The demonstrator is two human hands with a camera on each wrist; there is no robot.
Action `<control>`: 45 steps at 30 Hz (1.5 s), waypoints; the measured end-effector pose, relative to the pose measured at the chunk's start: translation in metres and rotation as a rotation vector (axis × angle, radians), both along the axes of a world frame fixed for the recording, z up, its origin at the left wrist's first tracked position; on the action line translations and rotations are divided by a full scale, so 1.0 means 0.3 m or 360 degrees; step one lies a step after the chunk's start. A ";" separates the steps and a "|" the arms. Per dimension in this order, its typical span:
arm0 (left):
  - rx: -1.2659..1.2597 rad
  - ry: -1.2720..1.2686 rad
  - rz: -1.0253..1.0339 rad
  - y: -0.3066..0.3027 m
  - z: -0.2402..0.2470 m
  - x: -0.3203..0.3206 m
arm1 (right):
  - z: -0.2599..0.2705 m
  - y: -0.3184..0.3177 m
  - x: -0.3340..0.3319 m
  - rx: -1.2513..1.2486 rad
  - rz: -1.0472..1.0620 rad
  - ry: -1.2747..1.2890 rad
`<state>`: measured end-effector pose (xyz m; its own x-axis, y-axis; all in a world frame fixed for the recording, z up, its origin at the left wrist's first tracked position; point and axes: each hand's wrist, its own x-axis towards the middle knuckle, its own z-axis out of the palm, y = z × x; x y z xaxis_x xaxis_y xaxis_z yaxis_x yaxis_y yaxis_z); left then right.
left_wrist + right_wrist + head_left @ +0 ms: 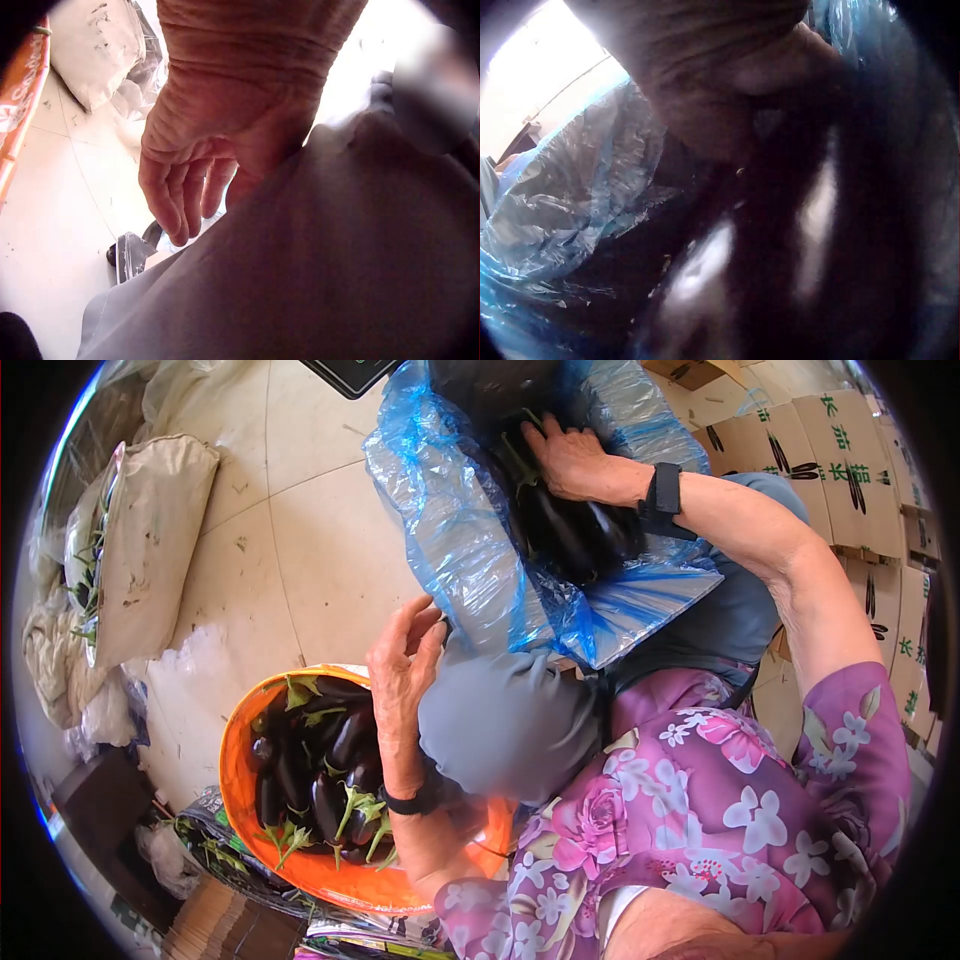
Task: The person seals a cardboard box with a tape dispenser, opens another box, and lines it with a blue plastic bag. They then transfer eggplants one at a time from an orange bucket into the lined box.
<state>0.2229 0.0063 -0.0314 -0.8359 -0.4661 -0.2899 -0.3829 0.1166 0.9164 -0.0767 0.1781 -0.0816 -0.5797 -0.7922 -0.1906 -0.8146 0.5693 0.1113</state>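
Observation:
My right hand rests on dark purple eggplants lying side by side inside a blue plastic liner. Its fingertips lie over the stem end of one eggplant. From the right wrist, glossy eggplants fill the space below the hand, and its fingertips are lost in shadow. Beside the knee hangs my left hand, fingers loosely bent around nothing, close to the liner's lower left edge. In the left wrist view this hand hangs against the grey trouser leg.
An orange tub of eggplants with green stems stands left of the knee. Printed cardboard boxes are stacked at right. A pale sack lies at left on the tiled floor. A black flat object sits at the top.

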 end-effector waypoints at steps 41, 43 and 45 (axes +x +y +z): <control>0.0317 -0.0192 0.0318 0.109 -0.043 0.171 | 0.074 0.148 -0.145 0.0334 0.1269 0.0305; 0.0157 -0.0038 0.0426 0.099 -0.084 0.232 | 0.031 0.144 -0.116 0.0411 0.1255 0.0241; 0.0055 -0.0051 0.0467 0.100 -0.021 0.272 | 0.144 0.086 0.009 0.0339 0.1026 -0.0069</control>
<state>0.3045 0.0364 -0.0376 -0.6568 -0.6761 -0.3340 -0.4244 -0.0346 0.9048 -0.0742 0.2038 -0.0385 0.0076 -0.9194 -0.3933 -0.9900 -0.0624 0.1268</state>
